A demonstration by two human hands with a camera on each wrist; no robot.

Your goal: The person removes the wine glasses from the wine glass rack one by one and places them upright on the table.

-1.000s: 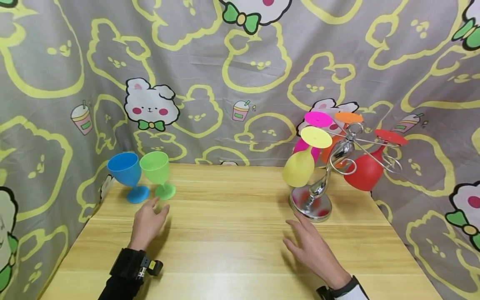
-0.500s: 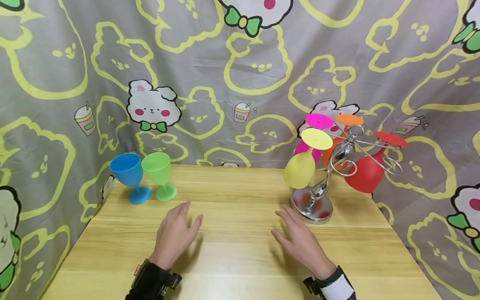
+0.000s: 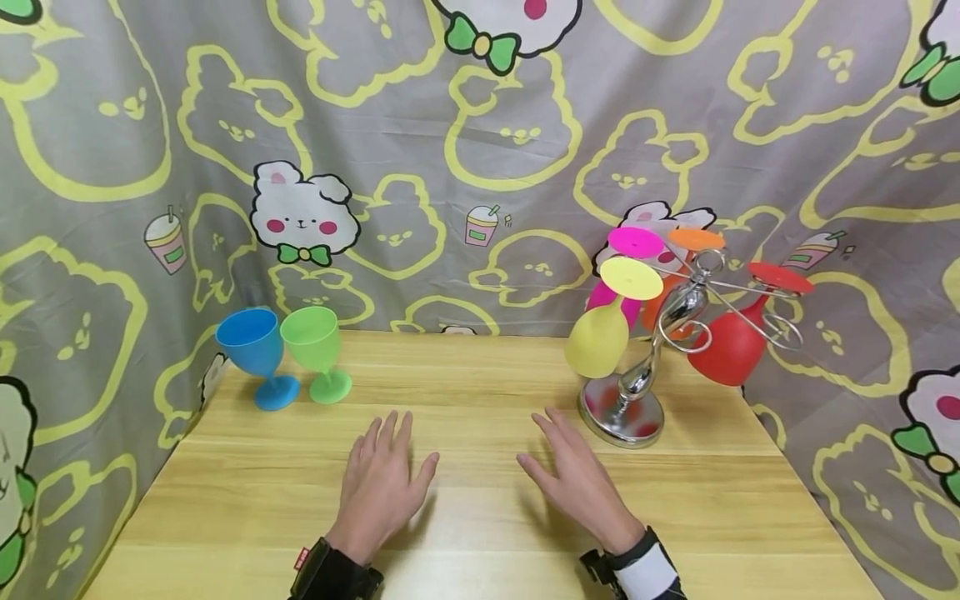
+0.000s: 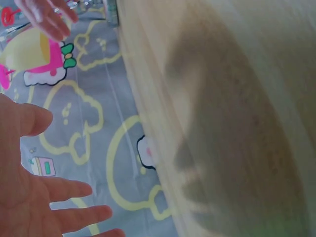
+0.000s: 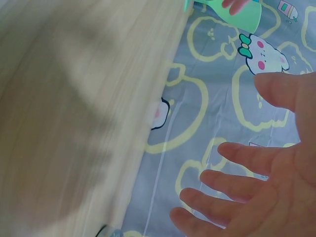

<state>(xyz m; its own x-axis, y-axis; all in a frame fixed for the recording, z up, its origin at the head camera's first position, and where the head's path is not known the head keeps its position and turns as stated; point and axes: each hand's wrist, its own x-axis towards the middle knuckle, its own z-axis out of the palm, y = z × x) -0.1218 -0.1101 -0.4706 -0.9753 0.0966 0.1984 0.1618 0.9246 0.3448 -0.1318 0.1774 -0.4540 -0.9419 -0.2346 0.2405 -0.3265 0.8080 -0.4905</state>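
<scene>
My left hand [image 3: 384, 487] hovers over the middle of the table, fingers spread, holding nothing. Opposite it, my right hand [image 3: 581, 483] is held with straight fingers, also with nothing in it. On the left, a blue goblet [image 3: 255, 346] and a green goblet [image 3: 313, 340] stand upright side by side. A chrome goblet rack [image 3: 637, 371] stands at the right, just beyond my right hand. Upside down from its wire arms hang a yellow goblet [image 3: 597, 337], a magenta goblet [image 3: 635, 242], an orange goblet [image 3: 696, 240] and a red goblet [image 3: 727, 346].
The wooden table [image 3: 465, 383] is bounded at the back and both sides by a grey curtain [image 3: 420, 125] with cartoon rabbits. The rack's thin arms and rings [image 3: 693, 335] stick out above its round base.
My left hand has moved right and nearer, away from the green goblet to the table's middle. My right hand has shifted a little left, away from the rack's base. The goblets stay in place.
</scene>
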